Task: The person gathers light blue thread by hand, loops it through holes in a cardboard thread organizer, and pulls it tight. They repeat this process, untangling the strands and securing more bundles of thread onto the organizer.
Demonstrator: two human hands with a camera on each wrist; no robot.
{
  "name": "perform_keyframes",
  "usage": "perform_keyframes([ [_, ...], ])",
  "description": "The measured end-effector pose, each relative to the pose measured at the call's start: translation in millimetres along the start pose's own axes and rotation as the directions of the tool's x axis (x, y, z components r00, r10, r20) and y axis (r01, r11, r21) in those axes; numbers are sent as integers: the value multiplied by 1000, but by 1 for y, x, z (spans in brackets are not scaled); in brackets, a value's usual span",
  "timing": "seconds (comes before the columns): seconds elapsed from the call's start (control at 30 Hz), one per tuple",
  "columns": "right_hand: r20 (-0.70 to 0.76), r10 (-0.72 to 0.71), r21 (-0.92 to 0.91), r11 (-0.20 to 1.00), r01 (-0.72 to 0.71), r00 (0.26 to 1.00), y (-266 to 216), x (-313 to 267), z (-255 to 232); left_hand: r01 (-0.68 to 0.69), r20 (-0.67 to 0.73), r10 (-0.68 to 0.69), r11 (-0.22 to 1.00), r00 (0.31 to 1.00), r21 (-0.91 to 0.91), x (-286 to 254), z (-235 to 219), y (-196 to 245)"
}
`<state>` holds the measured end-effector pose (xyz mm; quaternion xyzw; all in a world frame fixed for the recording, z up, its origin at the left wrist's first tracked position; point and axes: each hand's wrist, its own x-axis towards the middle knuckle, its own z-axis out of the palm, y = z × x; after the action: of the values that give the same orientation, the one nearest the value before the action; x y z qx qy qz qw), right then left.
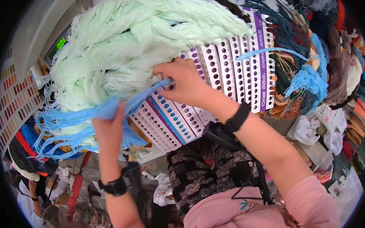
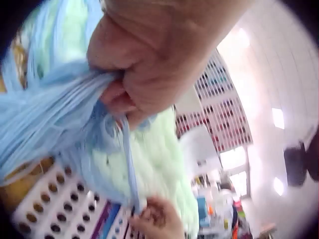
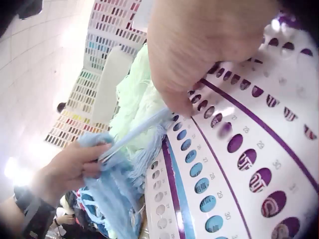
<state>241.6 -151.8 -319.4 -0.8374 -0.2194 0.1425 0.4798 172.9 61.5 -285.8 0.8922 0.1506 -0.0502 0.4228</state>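
Note:
A bundle of light blue thread (image 1: pixel 64 117) runs across the lower left of the pile, and the left hand (image 1: pixel 109 125) grips it. In the left wrist view, that hand (image 2: pixel 149 59) has its fingers curled round the blue strands (image 2: pixel 50 114). From it a thin blue strand stretches to the right hand (image 1: pixel 185 81), which pinches its end at the edge of the pale green thread (image 1: pixel 118 47). Beneath the right hand lie overlapping white cards with punched holes (image 3: pixel 234 144). In the right wrist view, the strand (image 3: pixel 137 132) is taut between both hands.
More blue thread (image 1: pixel 307 82) lies over dark and brown skeins at the right. White plastic bags (image 1: pixel 333 125) sit below them. A colour chart (image 1: pixel 17 101) and a device with a green display (image 1: pixel 60 43) stand at the left.

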Motion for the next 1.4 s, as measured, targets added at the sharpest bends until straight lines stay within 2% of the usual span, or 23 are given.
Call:
perform_keyframes([
  [0.03,35,31,-22,999,-30,999,2,1,4,51,-42,-55,995,998,-83,-1,-13,-3],
  [0.07,25,43,-39,998,-42,999,2,-1,5,213,33,-210,968,977,-130,-4,-24,0],
  [0.13,0,51,-64,997,-51,999,-3,2,8,513,180,-484,839,856,-183,-2,-53,25],
  [0.17,24,56,-74,996,-54,998,-4,2,7,473,93,-468,828,879,-301,-4,-55,31],
  [0.2,42,62,-76,995,-59,997,-6,2,4,488,82,-546,658,833,-573,-6,-66,39],
  [0.27,80,77,-89,994,-70,994,-13,-1,-4,335,161,-658,147,736,-931,-21,-97,52],
  [0.3,39,62,-68,996,-60,997,-19,-4,-8,335,417,-324,-278,849,-900,-39,-117,27],
  [0.37,-1,24,-18,1000,-24,1000,-40,-12,-20,294,361,-433,-216,826,-931,-72,-110,82],
  [0.4,-14,4,11,1000,-4,1000,-53,-16,-26,348,344,-471,-82,812,-934,-86,-99,113],
  [0.43,-74,-61,47,997,65,995,-71,-22,-31,401,376,-393,-21,839,-916,-99,-89,125],
  [0.47,0,30,172,985,-30,1000,-93,-29,-37,397,383,-265,-2,885,-918,-108,-79,135],
  [0.53,175,179,372,899,-233,968,-137,-41,-51,358,337,-247,43,908,-933,-116,-70,151],
  [0.6,314,208,693,617,-373,926,-173,-54,-53,329,308,-244,52,920,-943,-119,-71,168],
  [0.63,465,293,771,329,-545,835,-207,-53,-64,330,310,-190,84,931,-940,-122,-74,171],
  [0.7,506,241,759,331,-560,828,-219,-61,-62,328,319,-79,152,944,-932,-130,-79,175],
  [0.8,515,248,772,283,-570,821,-235,-69,-66,306,292,-116,125,949,-944,-142,-88,185],
  [0.83,514,246,784,252,-567,822,-239,-71,-70,289,287,-60,27,956,-957,-145,-95,187],
  [0.93,506,223,815,193,-546,833,-252,-78,-77,279,283,-104,-52,954,-959,-154,-102,186],
  [1.03,494,193,805,268,-530,848,-267,-85,-81,188,144,-160,309,977,-932,-163,-102,194],
  [1.13,474,172,833,233,-503,864,-280,-88,-88,178,164,-108,141,981,-974,-167,-113,198],
  [1.23,506,176,809,244,-535,845,-289,-91,-93,224,226,8,97,974,-970,-168,-118,195],
  [1.33,461,137,812,333,-479,877,-288,-95,-86,219,217,-51,38,975,-975,-171,-121,204],
  [1.4,526,169,834,86,-544,833,-288,-96,-91,206,202,-45,106,978,-973,-174,-124,214],
])
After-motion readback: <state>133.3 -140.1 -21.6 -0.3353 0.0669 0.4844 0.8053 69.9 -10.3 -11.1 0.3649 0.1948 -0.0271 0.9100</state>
